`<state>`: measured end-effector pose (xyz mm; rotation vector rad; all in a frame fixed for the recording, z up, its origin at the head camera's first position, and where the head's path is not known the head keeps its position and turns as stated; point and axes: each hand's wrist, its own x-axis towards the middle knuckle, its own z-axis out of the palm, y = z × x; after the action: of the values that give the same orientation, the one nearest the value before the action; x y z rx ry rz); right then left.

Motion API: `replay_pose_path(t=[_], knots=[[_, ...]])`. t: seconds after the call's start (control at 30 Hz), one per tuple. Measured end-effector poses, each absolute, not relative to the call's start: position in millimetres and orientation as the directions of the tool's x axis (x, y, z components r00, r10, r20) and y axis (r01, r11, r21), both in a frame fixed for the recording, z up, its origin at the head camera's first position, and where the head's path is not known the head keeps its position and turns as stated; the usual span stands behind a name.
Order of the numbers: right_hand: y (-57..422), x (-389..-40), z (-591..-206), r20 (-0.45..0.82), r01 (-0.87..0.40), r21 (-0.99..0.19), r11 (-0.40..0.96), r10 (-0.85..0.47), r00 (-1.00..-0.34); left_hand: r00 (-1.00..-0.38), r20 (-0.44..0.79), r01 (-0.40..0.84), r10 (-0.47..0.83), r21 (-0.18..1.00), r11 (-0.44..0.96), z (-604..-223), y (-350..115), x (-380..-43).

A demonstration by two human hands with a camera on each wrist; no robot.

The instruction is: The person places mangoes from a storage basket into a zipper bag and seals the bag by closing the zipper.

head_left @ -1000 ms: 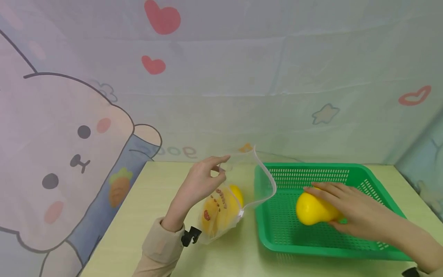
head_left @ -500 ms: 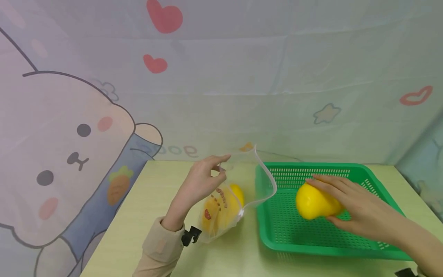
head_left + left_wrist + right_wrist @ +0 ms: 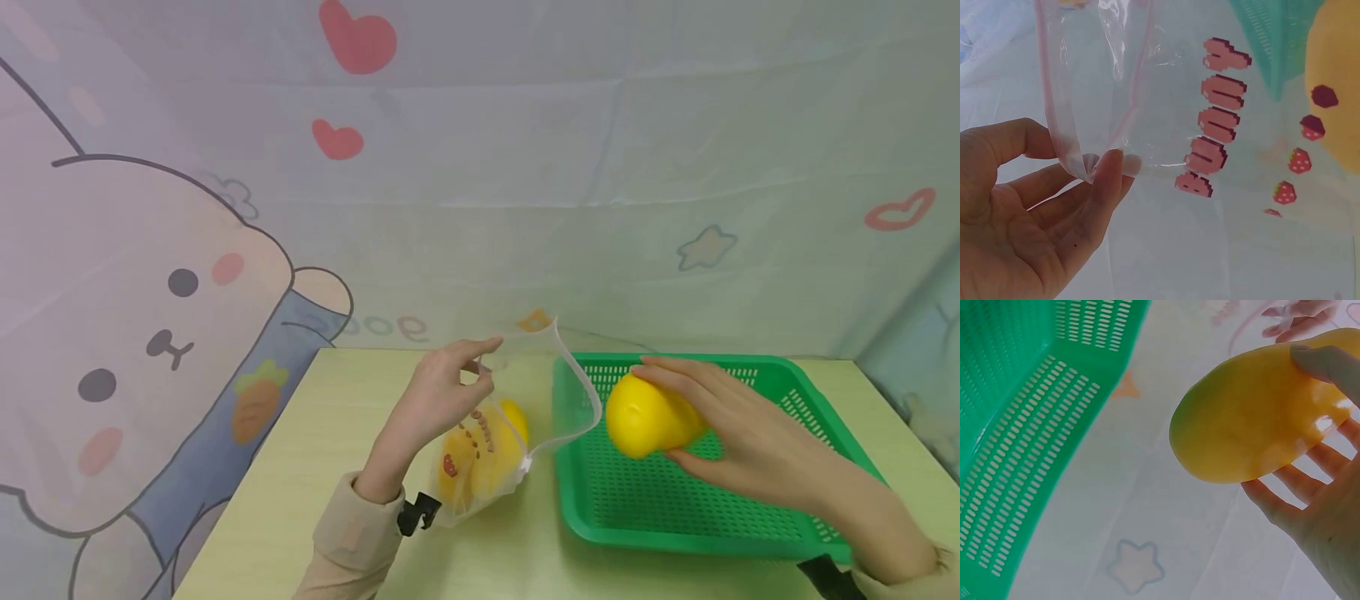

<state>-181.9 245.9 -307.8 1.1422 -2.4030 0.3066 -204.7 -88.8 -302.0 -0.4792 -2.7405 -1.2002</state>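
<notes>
My left hand [image 3: 431,396] pinches the rim of a clear zip bag [image 3: 1160,100] between thumb and fingers, keeping its mouth spread toward the right. Red BUNNY lettering and small strawberries are printed on the bag, and yellow fruit [image 3: 513,421] shows inside it. A smooth yellow mango [image 3: 652,417] with a greenish end is gripped by my right hand [image 3: 757,442], thumb on one side and fingers on the other. It is held up over the left part of the green basket [image 3: 675,540], close to the bag's mouth.
The perforated green basket stands on the pale yellow table [image 3: 285,492], its left rim just right of the bag. Behind the table hangs a printed cloth backdrop [image 3: 480,167] with hearts and a large cartoon rabbit.
My right hand has lifted the mango and carried it left across the basket, closer to the bag. The left hand and the bag have stayed nearly still.
</notes>
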Motion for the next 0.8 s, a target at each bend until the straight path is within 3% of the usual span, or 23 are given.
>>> replay_pose_path(t=[0.2, 0.57, 0.8], knots=[[236, -182, -301, 0.484, -0.785, -0.048, 0.618, -0.673, -0.559, -0.942, 0.226, 0.334, 0.248, 0.696, 0.636, -302, -88, -205], [216, -183, -288, 0.552, -0.864, -0.063, 0.5, -0.704, -0.447, -0.944, 0.22, 0.327, 0.244, 0.703, 0.631, -303, -86, -205], [203, -184, -283, 0.534, -0.88, -0.095, 0.466, -0.722, -0.44, -0.948, 0.209, 0.317, 0.241, 0.707, 0.632, -302, -86, -204]])
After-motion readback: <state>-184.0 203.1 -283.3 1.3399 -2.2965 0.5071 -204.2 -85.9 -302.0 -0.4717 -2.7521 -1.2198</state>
